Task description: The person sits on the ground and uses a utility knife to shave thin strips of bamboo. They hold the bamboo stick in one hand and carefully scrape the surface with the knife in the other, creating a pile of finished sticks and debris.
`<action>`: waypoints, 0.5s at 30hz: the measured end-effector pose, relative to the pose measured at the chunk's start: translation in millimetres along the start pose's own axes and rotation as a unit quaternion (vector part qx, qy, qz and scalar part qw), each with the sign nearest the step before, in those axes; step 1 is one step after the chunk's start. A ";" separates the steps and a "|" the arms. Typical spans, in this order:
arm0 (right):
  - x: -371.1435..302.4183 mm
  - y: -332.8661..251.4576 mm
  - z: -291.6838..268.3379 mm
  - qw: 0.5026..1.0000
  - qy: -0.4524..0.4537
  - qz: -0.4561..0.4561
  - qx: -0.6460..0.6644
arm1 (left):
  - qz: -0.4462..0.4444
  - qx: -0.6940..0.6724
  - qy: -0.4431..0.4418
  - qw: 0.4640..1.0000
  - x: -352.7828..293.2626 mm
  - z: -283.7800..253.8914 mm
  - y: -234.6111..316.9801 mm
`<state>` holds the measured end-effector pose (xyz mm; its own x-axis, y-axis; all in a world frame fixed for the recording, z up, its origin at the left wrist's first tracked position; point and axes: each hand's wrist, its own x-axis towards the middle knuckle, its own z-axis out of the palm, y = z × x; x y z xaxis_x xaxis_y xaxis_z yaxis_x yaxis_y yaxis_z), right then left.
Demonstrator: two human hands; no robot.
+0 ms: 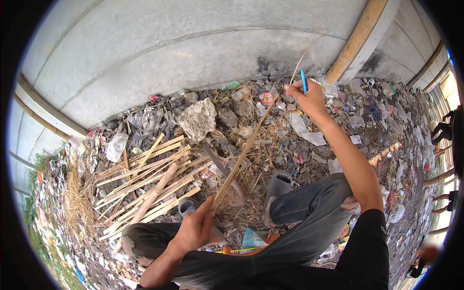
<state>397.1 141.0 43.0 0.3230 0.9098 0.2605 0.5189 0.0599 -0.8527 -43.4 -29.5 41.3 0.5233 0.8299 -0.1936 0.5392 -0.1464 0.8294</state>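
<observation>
My left hand (192, 228), low and left of centre, is closed round the near end of a long bamboo strip (243, 154). The strip slants up and away to the right, and its far end stops just short of my right hand (309, 100). My right hand is raised at the far right of centre, fingers closed. Between them is a slim blue stick-like tool (303, 80) pointing up; its kind I cannot make out. A thin, curved pale sliver (300, 59) rises from the same fingertips toward the wall.
Many split bamboo strips (145, 174) lie piled at left. A curved dark blade with a handle (216, 158) lies near a large rock (198, 119). Litter covers the ground before a grey concrete wall (193, 53) with a post (355, 41). People stand at far right.
</observation>
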 end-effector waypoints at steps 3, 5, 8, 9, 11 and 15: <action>-9.3 -1.9 0.2 0.997 -0.041 0.033 0.063 | -0.007 -0.006 -0.004 1.000 0.3 -0.7 -2.1; -15.6 -4.3 4.0 0.995 -0.072 0.034 0.066 | -0.024 -0.010 -0.011 1.000 1.2 -0.6 -3.5; -19.9 -6.1 11.5 0.993 -0.105 0.029 0.039 | -0.010 -0.035 -0.029 0.999 4.1 -0.8 -4.4; -19.8 -6.1 13.3 0.994 -0.099 0.025 0.048 | 0.001 -0.057 -0.030 0.998 4.9 -1.5 -4.2; -18.7 -5.9 15.2 0.994 -0.093 0.018 0.062 | -0.057 -0.117 -0.054 0.990 6.3 -4.2 -3.4; -18.5 -10.3 12.0 0.995 -0.094 0.004 0.032 | -0.075 -0.176 -0.108 0.975 7.3 -11.0 -1.2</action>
<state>376.2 128.5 41.4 0.1696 0.9709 0.1691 0.4643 0.0726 -0.8827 -47.4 -17.4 44.6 0.6041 0.6891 -0.4003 0.3791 0.1934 0.9049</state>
